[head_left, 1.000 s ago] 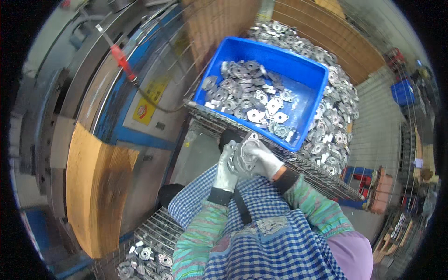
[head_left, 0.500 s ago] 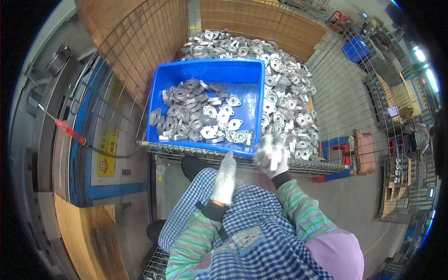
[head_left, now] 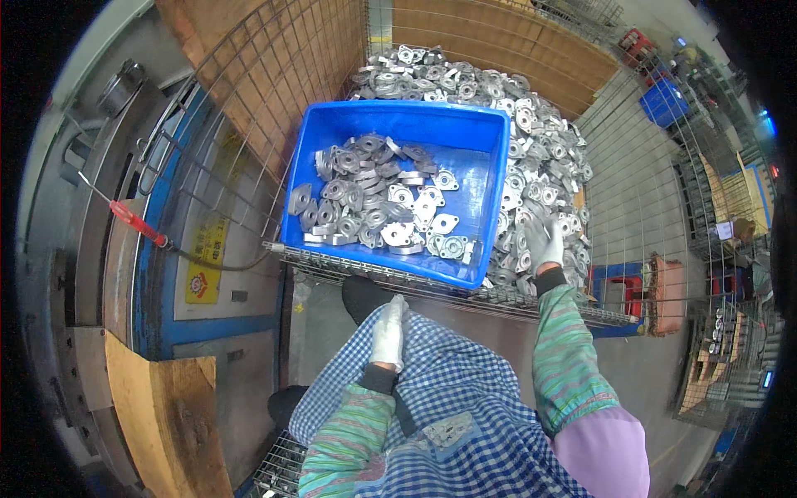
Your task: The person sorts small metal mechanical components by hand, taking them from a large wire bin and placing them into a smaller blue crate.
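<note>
My right hand [head_left: 544,244], in a white glove with greyed fingers, reaches over the heap of flat metal flange castings [head_left: 544,149] to the right of the blue bin. Its fingers are apart and at the castings, and no piece is plainly held. My left hand [head_left: 388,339], also gloved, is in front of my checked apron [head_left: 465,373], fingers stretched out and holding nothing. The blue plastic bin [head_left: 473,124] rests tilted on the heap. Several similar castings [head_left: 365,195] lie inside it, mostly toward its left and near side.
A wire mesh cage [head_left: 390,274] surrounds the heap, with brown boards [head_left: 498,46] along its far and left sides. A red-handled tool [head_left: 133,222] with a hose is at the left, beside a blue-framed cabinet [head_left: 224,328]. Bent cardboard [head_left: 166,407] stands near left.
My right hand has moved right and away from me, from the bin's near corner onto the heap; the blurred castings it held no longer show. My left hand has drawn back toward me.
</note>
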The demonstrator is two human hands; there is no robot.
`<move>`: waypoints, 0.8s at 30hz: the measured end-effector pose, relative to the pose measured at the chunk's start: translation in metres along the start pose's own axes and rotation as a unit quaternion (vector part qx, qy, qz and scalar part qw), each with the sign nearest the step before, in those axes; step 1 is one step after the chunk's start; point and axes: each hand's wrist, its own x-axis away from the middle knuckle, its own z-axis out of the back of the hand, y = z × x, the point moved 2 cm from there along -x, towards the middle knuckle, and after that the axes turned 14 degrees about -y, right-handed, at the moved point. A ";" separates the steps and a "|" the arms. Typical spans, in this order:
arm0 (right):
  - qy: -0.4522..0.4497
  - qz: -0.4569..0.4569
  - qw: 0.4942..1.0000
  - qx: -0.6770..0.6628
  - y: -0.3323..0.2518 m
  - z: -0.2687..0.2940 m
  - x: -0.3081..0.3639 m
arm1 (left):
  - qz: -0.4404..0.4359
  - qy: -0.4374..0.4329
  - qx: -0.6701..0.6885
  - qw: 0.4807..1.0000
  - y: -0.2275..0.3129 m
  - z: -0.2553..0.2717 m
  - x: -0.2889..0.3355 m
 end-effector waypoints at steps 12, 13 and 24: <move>-0.268 -0.194 0.695 0.638 0.214 -0.144 -0.033 | 0.091 0.084 0.146 0.982 0.002 0.025 -0.024; -0.288 -0.187 0.650 0.678 0.228 -0.150 -0.036 | 0.100 0.078 0.143 0.982 0.002 0.025 -0.027; -0.281 0.013 0.384 0.879 0.311 -0.154 -0.081 | 0.227 0.090 0.183 0.952 0.001 0.044 -0.043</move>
